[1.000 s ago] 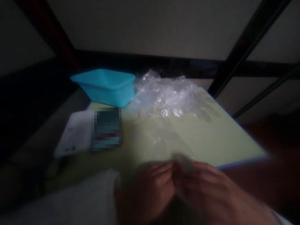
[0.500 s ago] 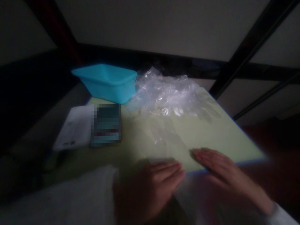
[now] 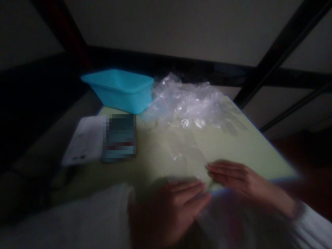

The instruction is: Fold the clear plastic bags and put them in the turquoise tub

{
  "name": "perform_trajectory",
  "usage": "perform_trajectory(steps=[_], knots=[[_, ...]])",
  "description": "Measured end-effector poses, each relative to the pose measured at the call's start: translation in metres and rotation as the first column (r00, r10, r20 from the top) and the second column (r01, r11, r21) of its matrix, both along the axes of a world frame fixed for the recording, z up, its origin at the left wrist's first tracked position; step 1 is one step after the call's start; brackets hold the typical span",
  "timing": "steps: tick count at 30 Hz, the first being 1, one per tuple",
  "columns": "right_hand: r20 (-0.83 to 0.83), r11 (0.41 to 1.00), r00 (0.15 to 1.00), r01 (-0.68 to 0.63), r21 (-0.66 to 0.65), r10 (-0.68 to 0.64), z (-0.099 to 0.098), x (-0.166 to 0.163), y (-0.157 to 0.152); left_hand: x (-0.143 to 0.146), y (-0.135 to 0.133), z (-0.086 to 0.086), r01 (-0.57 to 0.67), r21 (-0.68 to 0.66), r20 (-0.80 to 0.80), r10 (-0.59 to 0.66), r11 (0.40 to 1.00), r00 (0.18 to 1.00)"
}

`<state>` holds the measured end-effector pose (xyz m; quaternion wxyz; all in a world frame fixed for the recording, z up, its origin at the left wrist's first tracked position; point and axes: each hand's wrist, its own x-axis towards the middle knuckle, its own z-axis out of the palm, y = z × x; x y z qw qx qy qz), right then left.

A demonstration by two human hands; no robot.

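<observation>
Just at the near edge, left hand (image 3: 178, 207): held palm down, its fingers laid side by side and pointed to the right; the hand is blurred and partly lost in shadow.
Right hand (image 3: 230, 176): stretched in from the right, its fingers also pressed together, the tips angled towards the left hand, with a small gap left between the two.
Grip: fingers are seen together on both hands; whether anything is pinched beneath them cannot be told, the undersides being hidden.
Clear film (image 3: 178, 158): spread flat over the middle of the tabletop (image 3: 255, 148), just beyond the left hand; its right side is neared by the right fingertips, though contact cannot be confirmed.
Crumpled plastic (image 3: 192, 102): heaped along the far side, picked out by bright glints.
Blue tub (image 3: 129, 98): set upright at the far left, close beside the heap.
White slab (image 3: 86, 140): laid at the left edge, marked by small dark spots at its near end.
Dark oblong (image 3: 119, 138): placed right against the slab, its details obscured by pixelation.
Sleeves (image 3: 313, 223): pale, worn on both arms.
</observation>
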<state>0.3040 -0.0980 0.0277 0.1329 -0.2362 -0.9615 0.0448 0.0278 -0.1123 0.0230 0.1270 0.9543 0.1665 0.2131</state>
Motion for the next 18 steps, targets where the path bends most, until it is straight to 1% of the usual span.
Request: perform_trajectory(steps=[4,8,11,14,18], knots=[[0.006,0.999,0.999,0.034,0.01,-0.035,-0.004,0.01,-0.021,0.0,0.002,-0.003,0.059,-0.019,-0.007,-0.059,0.998,0.998],[0.024,0.994,0.995,0.101,-0.049,-0.1,-0.013,0.02,-0.045,0.001,0.004,-0.004,0.134,-0.026,-0.01,-0.135,0.991,0.991],[0.01,0.989,0.992,0.126,-0.08,-0.125,-0.016,0.022,-0.057,0.0,0.005,-0.003,0.189,-0.045,-0.02,-0.19,0.981,0.982],[-0.018,0.989,0.992,0.126,-0.082,-0.127,-0.011,0.021,-0.057,0.001,0.005,0.001,0.196,-0.065,-0.036,-0.199,0.978,0.979],[-0.06,0.996,0.996,0.065,-0.059,-0.068,-0.001,0.017,-0.042,0.001,0.006,0.011,0.173,-0.123,-0.056,-0.181,0.977,0.982]])
